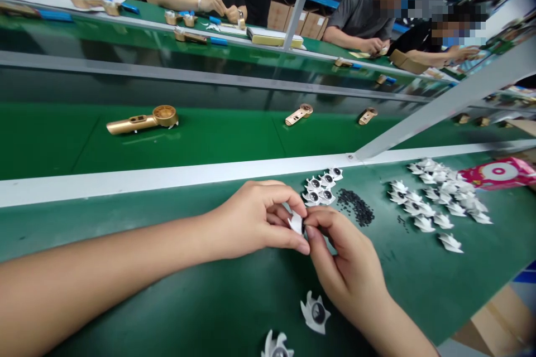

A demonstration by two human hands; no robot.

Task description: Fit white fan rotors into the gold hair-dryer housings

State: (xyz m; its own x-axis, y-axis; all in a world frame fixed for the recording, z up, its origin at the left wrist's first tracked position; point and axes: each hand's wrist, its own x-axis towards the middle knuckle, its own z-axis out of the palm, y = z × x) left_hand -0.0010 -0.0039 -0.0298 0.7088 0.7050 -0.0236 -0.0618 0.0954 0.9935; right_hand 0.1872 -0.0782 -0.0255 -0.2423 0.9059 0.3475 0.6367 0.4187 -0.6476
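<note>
My left hand [255,222] pinches a small white fan blade piece [296,222] between thumb and fingers above the green table [125,312]. My right hand [339,259] meets it from the right, fingertips closed against the same piece. Just behind my hands lie a small cluster of white blades with dark centres [320,187] and a pile of tiny black parts [355,206]. Two more white blades [315,312] lie near the table's front edge.
Several loose white blades [439,201] are spread at the right, beside a pink bag [500,173]. A green conveyor belt [218,139] beyond a white rail carries gold handheld fan bodies [142,120]. Other people work on the far side. A slanted metal bar [439,106] crosses at right.
</note>
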